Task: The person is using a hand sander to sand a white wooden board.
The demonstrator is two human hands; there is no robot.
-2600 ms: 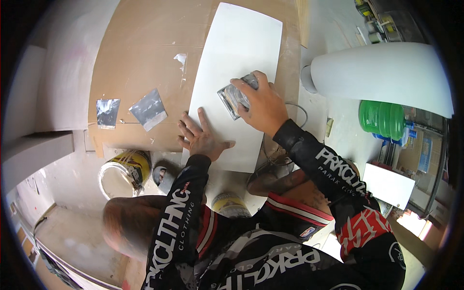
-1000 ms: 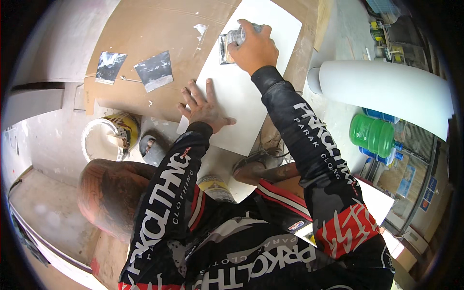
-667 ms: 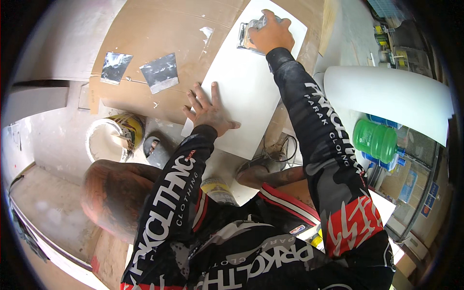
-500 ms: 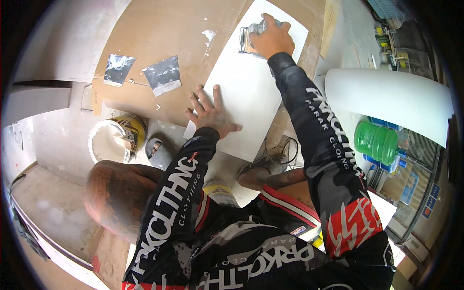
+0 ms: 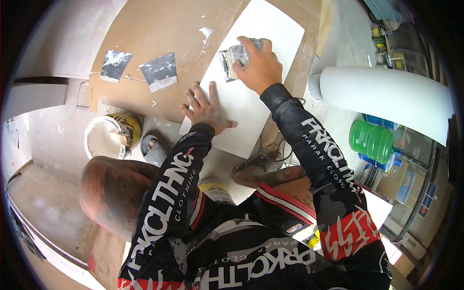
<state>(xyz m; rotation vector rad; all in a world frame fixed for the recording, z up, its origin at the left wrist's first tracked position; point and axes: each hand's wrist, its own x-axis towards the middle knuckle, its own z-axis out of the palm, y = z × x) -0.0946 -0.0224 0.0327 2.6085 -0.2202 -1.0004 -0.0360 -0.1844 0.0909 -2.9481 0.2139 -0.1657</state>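
A white board (image 5: 251,104) lies slanted on a sheet of brown cardboard (image 5: 159,29). My left hand (image 5: 210,112) rests flat on the board's near left part, fingers spread, holding nothing. Farther up the board, my right hand (image 5: 260,65) is closed around a grey, dusty palm sander (image 5: 238,55). The sander's square pad sits against the white face near the board's left edge; my fingers and palm cover part of its body. Two dark, white-smeared sheets (image 5: 161,72) that look like sandpaper lie on the cardboard to the left.
An open bucket (image 5: 96,137) of white paste with a scraper stands at the left by my slippered foot. A black cable (image 5: 285,153) loops near my other foot. On the right are a large white curved panel (image 5: 382,96), a green water jug (image 5: 371,141) and a metal mesh rack (image 5: 418,154).
My right hand has drawn the sander from the board's far end toward me and to the left. My left hand keeps its place on the board; the whole view has shifted slightly.
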